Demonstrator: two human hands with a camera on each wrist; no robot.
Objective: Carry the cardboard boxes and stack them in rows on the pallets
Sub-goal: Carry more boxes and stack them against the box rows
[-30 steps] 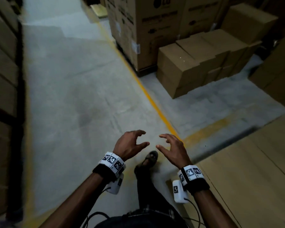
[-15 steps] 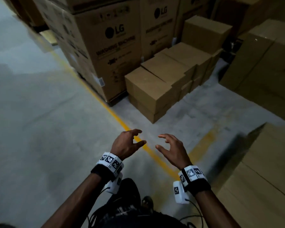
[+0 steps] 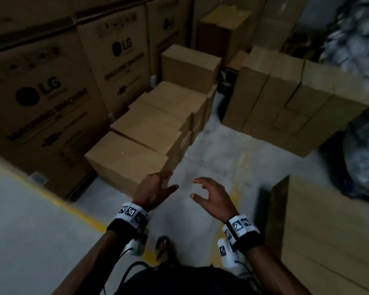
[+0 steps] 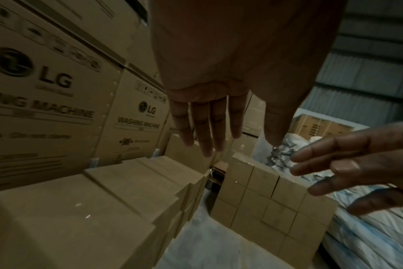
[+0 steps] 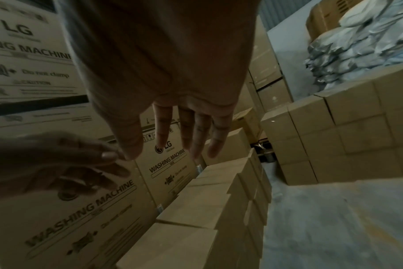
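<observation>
Grey concrete floor [image 3: 211,145], square matte cardboard boxes [image 3: 126,160]

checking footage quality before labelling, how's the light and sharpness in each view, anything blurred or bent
Head view: dim, motion-smeared, the LG cartons blurred. Left wrist view: dark, the left hand oversized, edges bowed. Right wrist view: carton print legible, the right hand soft.

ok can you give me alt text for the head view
Two empty hands, left and right, reach forward with fingers spread over a concrete floor, toward a row of plain cardboard boxes. Tall LG boxes stand behind the row at left, another stack sits at right, and a yellow line crosses the floor.
</observation>
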